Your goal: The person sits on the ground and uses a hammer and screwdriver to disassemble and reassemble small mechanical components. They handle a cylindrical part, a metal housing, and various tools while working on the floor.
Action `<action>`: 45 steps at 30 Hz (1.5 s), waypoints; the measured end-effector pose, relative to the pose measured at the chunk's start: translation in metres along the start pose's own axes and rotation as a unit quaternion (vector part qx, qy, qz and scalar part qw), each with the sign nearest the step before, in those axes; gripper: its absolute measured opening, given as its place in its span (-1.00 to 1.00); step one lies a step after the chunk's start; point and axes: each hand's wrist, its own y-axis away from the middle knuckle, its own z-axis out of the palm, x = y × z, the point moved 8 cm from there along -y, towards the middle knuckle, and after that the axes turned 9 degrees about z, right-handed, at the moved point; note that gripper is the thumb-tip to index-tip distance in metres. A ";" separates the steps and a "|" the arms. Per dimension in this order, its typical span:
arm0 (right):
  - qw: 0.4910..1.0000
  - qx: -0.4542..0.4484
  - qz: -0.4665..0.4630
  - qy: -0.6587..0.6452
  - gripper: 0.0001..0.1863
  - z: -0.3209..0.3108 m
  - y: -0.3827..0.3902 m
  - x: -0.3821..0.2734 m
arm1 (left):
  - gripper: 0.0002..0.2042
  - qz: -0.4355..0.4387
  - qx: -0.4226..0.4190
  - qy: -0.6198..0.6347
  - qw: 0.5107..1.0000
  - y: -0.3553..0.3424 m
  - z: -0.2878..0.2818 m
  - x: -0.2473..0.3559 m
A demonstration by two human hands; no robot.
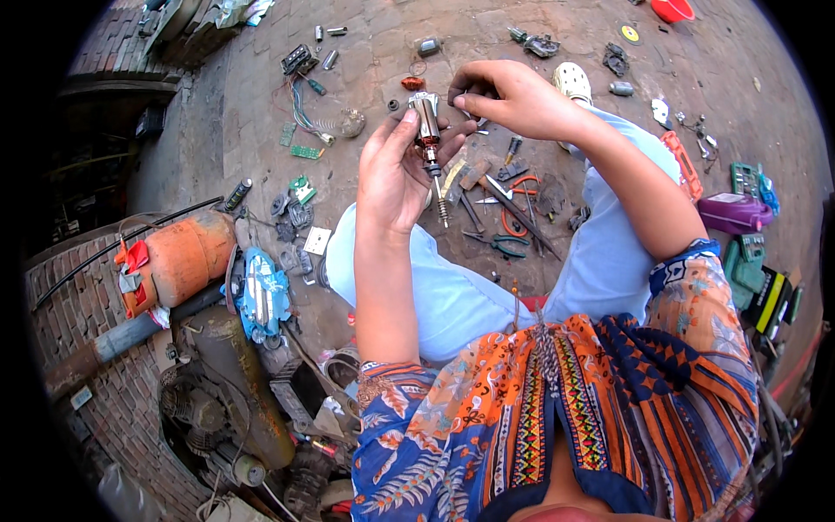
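Observation:
My left hand [387,174] is wrapped round a motor armature [425,117], which stands nearly upright with its silvery core at the top. Copper windings show below the core, and a thin shaft with a coiled or threaded end points toward me. Just right of the armature's upper end is my right hand [513,100], its thumb and fingers drawn together in a pinch. Whatever those fingertips hold, if anything, is too small to make out. On the ground beneath lie a hammer [474,177], orange-handled scissors [515,228] and green-handled pliers [507,250].
Circuit boards [306,152], a coiled spring [323,122] and metal cylinders [621,89] are scattered over the brick ground. An orange gas cylinder [187,257] and a rusty tank [235,374] stand at left. A purple case [735,213] lies at right. My legs flank the tools.

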 end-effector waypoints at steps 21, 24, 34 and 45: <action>1.000 0.022 -0.007 -0.002 -0.75 -0.001 0.003 -0.004 | -0.74 0.015 -0.013 -0.044 0.999 -0.001 0.003 0.002; 1.000 0.019 0.000 -0.003 -0.74 -0.001 0.003 -0.004 | -0.73 0.016 -0.015 -0.052 0.998 0.000 0.004 0.002; 1.000 0.012 0.022 -0.005 -0.70 -0.002 0.003 -0.003 | -0.71 0.016 -0.027 -0.055 0.998 -0.001 0.004 0.002; 0.999 0.040 0.010 -0.008 -0.74 -0.004 0.004 -0.009 | -0.68 0.011 -0.034 -0.042 0.998 -0.002 0.003 0.001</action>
